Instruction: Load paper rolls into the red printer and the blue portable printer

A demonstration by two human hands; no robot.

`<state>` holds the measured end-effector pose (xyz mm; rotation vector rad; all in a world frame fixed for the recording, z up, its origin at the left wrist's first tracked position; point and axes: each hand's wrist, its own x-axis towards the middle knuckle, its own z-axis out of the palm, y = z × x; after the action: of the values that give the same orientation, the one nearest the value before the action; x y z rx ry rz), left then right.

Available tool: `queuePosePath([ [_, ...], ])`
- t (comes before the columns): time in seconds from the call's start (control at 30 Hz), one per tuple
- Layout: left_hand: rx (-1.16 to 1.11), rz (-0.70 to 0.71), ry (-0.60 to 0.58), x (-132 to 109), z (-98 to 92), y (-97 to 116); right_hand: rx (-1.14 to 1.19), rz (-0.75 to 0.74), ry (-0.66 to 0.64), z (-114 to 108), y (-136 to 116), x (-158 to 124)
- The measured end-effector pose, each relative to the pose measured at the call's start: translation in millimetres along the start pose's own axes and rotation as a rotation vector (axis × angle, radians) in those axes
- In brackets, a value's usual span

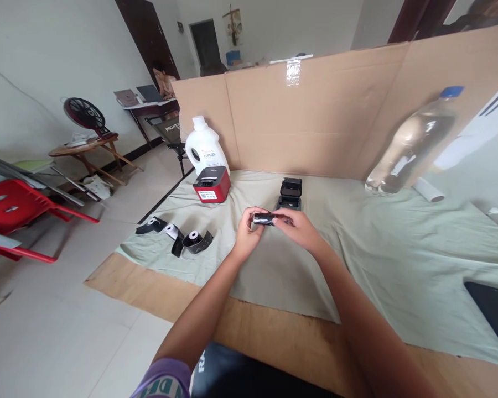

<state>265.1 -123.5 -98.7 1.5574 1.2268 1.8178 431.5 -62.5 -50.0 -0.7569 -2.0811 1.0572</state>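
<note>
My left hand (249, 231) and my right hand (299, 228) hold a small dark roll (264, 219) between them, level above the cloth. It looks like a paper roll with a shiny black outside. Fingers of both hands wrap its ends, so part of it is hidden. Just beyond the hands sits a small black portable printer (291, 189) with its lid raised, its near side partly covered by my right hand. To the left lie several white-cored paper rolls (194, 236) with black outer strips partly unwound.
A red and black printer (212, 186) stands before a white jug (206, 145) at the back left. Cardboard (315, 116) walls the back. A large bottle with a blue cap (413, 143) leans at the right, near a cardboard tube (429, 189). A dark flat object (492, 312) lies far right.
</note>
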Motion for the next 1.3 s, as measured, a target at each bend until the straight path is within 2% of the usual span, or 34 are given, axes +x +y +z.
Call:
queuePosePath([
  [0.07,0.011,0.002,0.01,-1.1,0.8,1.0,-0.053,-0.04,-0.041,2.3,-2.6,0.8],
  [0.13,0.02,-0.018,0.031,-2.0,1.8,0.8,-0.084,-0.07,-0.01,4.9,0.3,1.9],
  [0.23,-0.012,-0.152,0.056,-4.7,5.0,-0.5,-0.13,-0.076,0.121,4.8,9.6,4.1],
  [0.33,-0.107,-0.326,0.021,-10.7,11.4,0.0,-0.169,-0.039,0.28,-3.1,20.7,6.9],
  [0.47,-0.195,-0.414,-0.03,-20.5,23.8,0.6,-0.263,0.037,0.386,-21.8,39.9,15.3],
  [0.6,-0.298,-0.457,-0.092,-14.5,35.2,-6.8,-0.368,0.133,0.339,-39.1,65.5,34.4],
  [0.7,-0.304,-0.493,-0.128,4.6,40.9,-18.2,-0.435,0.165,0.297,-45.6,82.2,51.9],
  [0.83,-0.276,-0.551,-0.126,24.2,48.4,-36.3,-0.475,0.169,0.31,-46.1,94.6,68.7],
  [1.03,-0.281,-0.564,-0.146,16.0,55.1,-56.7,-0.565,0.208,0.271,-43.0,103.2,75.6],
  [1.3,-0.237,-0.563,-0.158,13.5,54.7,-60.2,-0.565,0.238,0.279,-40.8,110.2,79.1],
])
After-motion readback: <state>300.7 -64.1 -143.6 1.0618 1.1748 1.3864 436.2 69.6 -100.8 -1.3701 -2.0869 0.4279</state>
